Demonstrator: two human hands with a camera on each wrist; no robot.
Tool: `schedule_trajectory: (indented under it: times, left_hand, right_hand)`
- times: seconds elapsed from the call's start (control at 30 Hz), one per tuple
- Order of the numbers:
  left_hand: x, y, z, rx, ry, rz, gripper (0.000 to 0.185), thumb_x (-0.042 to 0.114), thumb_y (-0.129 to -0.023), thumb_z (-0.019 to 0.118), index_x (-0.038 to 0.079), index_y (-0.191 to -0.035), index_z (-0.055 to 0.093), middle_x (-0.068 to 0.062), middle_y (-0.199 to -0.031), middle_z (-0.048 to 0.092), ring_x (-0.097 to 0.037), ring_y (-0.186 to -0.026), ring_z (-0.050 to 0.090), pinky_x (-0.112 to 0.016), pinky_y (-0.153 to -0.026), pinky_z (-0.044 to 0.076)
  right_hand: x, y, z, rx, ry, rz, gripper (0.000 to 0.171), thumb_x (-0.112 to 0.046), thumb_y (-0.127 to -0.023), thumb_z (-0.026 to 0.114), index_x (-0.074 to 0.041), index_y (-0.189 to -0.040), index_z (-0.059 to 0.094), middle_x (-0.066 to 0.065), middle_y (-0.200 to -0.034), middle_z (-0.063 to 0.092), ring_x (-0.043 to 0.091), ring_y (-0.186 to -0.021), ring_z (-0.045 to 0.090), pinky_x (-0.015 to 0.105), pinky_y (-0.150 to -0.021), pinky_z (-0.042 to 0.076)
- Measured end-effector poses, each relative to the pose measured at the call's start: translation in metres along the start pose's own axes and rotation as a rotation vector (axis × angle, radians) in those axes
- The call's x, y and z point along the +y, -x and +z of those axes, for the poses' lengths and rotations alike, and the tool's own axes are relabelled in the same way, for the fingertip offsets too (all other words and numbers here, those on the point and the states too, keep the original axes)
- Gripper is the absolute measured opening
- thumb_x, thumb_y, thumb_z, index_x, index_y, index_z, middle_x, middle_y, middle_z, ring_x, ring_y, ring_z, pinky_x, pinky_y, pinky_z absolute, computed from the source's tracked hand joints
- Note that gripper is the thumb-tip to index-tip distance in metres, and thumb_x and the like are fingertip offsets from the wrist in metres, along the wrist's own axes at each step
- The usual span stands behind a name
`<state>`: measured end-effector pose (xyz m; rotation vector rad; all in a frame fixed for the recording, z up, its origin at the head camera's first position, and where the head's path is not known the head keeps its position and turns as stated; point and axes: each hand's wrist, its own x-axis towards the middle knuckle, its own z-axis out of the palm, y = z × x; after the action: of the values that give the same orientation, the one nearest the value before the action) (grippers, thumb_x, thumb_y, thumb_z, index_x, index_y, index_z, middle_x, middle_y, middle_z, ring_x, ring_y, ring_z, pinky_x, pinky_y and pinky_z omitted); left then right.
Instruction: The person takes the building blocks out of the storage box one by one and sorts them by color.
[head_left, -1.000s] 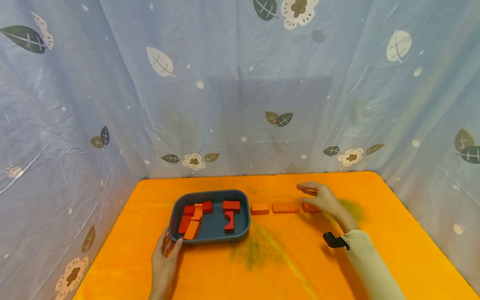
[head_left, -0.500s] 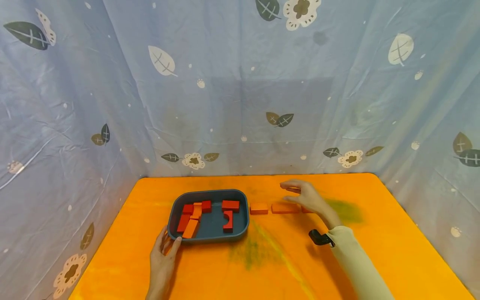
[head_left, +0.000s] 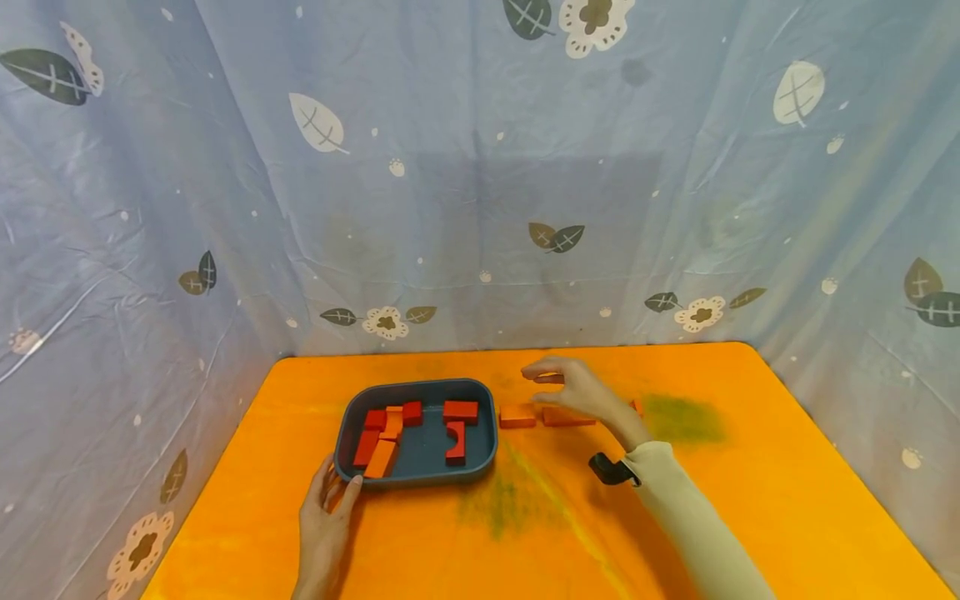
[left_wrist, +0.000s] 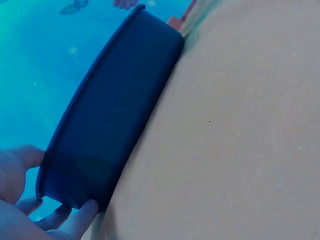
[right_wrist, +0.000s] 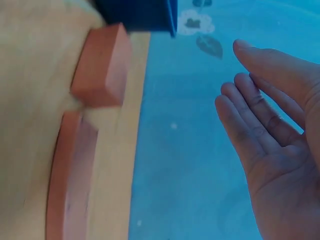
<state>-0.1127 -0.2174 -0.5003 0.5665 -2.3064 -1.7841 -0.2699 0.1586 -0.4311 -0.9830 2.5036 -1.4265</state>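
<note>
Orange table point(head_left: 750, 500), walled with blue leaf-print cloth point(head_left: 480, 167). Dark blue tray point(head_left: 417, 475) left of centre, red and orange blocks inside. Left hand point(head_left: 324, 521) on the tray's near left corner, fingers loosely spread against the wall, gripping nothing. Outside the tray's right wall, a row: short block point(head_left: 517, 416) just beside it, then long block point(head_left: 562, 417), long axis left-right. Right hand point(head_left: 573, 392) hovering above that row, nearer arm, fingers straight, palm empty.
</note>
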Motion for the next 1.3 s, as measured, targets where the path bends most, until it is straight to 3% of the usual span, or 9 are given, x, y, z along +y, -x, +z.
schedule_trajectory:
  times: [0.1,0.23,0.33,0.5,0.8,0.97,1.07,1.17,1.3]
  left_hand:
    - [-0.001,0.0,0.0,0.002,-0.008,-0.012,0.075,0.031,-0.098,0.06,0.013,-0.158,0.019,-0.022,-0.156,0.028,-0.041,-0.135,0.038,-0.052,-0.107,0.038]
    - [-0.001,-0.001,0.0,0.005,-0.015,-0.01,0.074,0.03,-0.098,0.061,0.013,-0.158,0.02,-0.021,-0.156,0.029,-0.04,-0.134,0.04,-0.05,-0.106,0.04]
    - [-0.001,-0.001,0.0,-0.002,-0.009,-0.006,0.074,0.03,-0.098,0.061,0.013,-0.158,0.02,-0.021,-0.155,0.03,-0.04,-0.134,0.039,-0.037,-0.102,0.046]
    - [0.0,0.0,-0.001,-0.01,0.006,-0.009,0.074,0.03,-0.098,0.061,0.014,-0.158,0.02,-0.021,-0.155,0.031,-0.04,-0.135,0.039,-0.01,-0.086,0.047]
    - [-0.002,-0.001,-0.001,-0.011,0.032,0.012,0.072,0.026,-0.098,0.061,0.012,-0.157,0.022,-0.022,-0.154,0.032,-0.04,-0.135,0.039,0.0,-0.077,0.041]
    - [-0.003,-0.001,0.0,-0.005,0.02,0.015,0.072,0.027,-0.098,0.062,0.012,-0.157,0.023,-0.021,-0.154,0.032,-0.04,-0.134,0.04,-0.006,-0.083,0.046]
    - [-0.003,-0.002,0.0,-0.005,0.005,0.013,0.072,0.028,-0.098,0.061,0.012,-0.157,0.022,-0.021,-0.155,0.031,-0.04,-0.135,0.039,-0.026,-0.098,0.049]
    - [-0.003,-0.001,0.0,-0.008,0.002,0.008,0.073,0.029,-0.098,0.061,0.013,-0.157,0.021,-0.021,-0.155,0.03,-0.041,-0.136,0.039,-0.041,-0.103,0.044]
    - [-0.002,-0.001,-0.001,-0.007,0.025,0.011,0.072,0.027,-0.098,0.061,0.013,-0.157,0.022,-0.021,-0.155,0.031,-0.04,-0.135,0.039,-0.019,-0.093,0.049]
  right_hand:
    - [-0.01,-0.006,0.009,-0.044,0.005,0.02,0.041,-0.011,-0.089,0.073,-0.006,-0.129,0.063,0.013,-0.128,0.063,0.033,-0.119,0.059,0.052,-0.1,0.046]
    - [-0.019,-0.017,0.023,-0.092,0.012,0.015,0.041,-0.011,-0.089,0.073,-0.006,-0.129,0.063,0.011,-0.129,0.063,0.031,-0.12,0.059,0.05,-0.1,0.047]
    - [-0.019,-0.025,0.033,-0.121,0.019,-0.03,0.041,-0.008,-0.088,0.073,0.0,-0.127,0.063,0.014,-0.127,0.062,0.033,-0.117,0.06,0.049,-0.099,0.048]
    - [-0.021,-0.034,0.05,-0.167,0.057,-0.065,0.039,-0.014,-0.088,0.074,-0.005,-0.125,0.066,0.009,-0.126,0.063,0.028,-0.115,0.061,0.043,-0.099,0.049]
    - [-0.033,-0.049,0.08,-0.269,0.063,-0.18,0.037,-0.007,-0.087,0.073,0.001,-0.123,0.066,0.016,-0.121,0.063,0.031,-0.107,0.063,0.039,-0.094,0.053]
    - [-0.038,-0.054,0.097,-0.323,0.096,-0.181,0.037,-0.006,-0.086,0.074,-0.002,-0.123,0.067,0.013,-0.12,0.063,0.03,-0.105,0.065,0.032,-0.091,0.054]
    - [-0.042,-0.054,0.106,-0.345,0.133,-0.184,0.038,-0.005,-0.086,0.075,-0.003,-0.123,0.067,0.011,-0.121,0.064,0.031,-0.105,0.065,0.03,-0.091,0.054]
    - [-0.047,-0.056,0.115,-0.359,0.188,-0.196,0.039,-0.007,-0.086,0.075,-0.003,-0.124,0.067,0.008,-0.121,0.064,0.028,-0.105,0.065,0.029,-0.09,0.054]
    - [-0.054,-0.06,0.127,-0.377,0.234,-0.196,0.039,-0.008,-0.087,0.075,-0.003,-0.124,0.067,0.006,-0.12,0.065,0.024,-0.106,0.065,0.029,-0.091,0.053]
